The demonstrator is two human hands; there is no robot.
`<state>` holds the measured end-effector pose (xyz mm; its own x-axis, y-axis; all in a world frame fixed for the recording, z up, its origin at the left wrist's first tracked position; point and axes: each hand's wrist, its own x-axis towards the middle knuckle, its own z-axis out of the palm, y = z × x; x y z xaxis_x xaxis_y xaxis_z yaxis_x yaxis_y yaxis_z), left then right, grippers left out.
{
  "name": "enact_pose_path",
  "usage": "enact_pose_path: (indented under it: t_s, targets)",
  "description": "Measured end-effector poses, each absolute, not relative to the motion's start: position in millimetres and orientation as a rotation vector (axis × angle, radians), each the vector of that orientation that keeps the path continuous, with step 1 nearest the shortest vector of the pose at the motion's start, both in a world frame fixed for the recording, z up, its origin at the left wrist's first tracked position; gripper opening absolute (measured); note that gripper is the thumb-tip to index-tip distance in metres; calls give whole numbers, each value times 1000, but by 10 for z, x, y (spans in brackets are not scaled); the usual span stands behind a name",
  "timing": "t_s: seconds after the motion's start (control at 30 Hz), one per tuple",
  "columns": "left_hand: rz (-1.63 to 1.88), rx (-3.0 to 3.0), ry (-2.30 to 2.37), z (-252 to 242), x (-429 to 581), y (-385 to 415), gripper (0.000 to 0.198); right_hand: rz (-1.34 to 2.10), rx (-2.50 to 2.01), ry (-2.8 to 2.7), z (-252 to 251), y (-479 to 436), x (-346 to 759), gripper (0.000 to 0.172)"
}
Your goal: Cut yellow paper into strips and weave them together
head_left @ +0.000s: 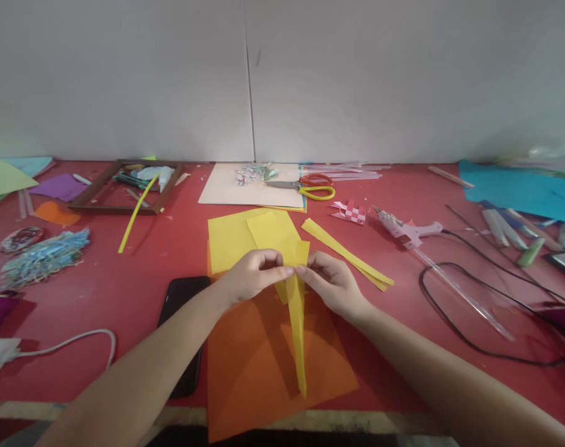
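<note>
Clearance: bare red table (138, 279) lies open left of the phone (182, 298) and right of the orange sheet (259, 366), as far as the black cable (473, 323) loop. Front edge runs just under the forearms. Left hand (252, 273) and right hand (331, 282) meet mid-table, fingertips of each closed in a pinch on one folded yellow paper (297, 323). It's held above the orange sheet, narrow tail hanging to a point. Count: one flat yellow sheet (226, 239) behind, one glossy black phone just beside the orange sheet, one pink glue gun (408, 230), one wooden frame (124, 186). Loose yellow strips (345, 254) on the right, number unclear. Paper is all thin and matte.
</note>
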<state>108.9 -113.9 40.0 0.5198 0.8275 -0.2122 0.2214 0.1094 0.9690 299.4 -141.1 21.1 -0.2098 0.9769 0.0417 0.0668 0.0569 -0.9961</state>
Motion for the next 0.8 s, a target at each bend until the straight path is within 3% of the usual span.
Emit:
enact_pose_path:
  t_s: [0.57, 0.8]
  targets:
    - [610, 1416, 1033, 409, 1095, -1130, 38, 1224, -1115, -1440, 196, -1422, 3005, 36]
    - [444, 1478, 942, 437, 1115, -1198, 41, 1228, -1164, -1401, 181, -1393, 3014, 38]
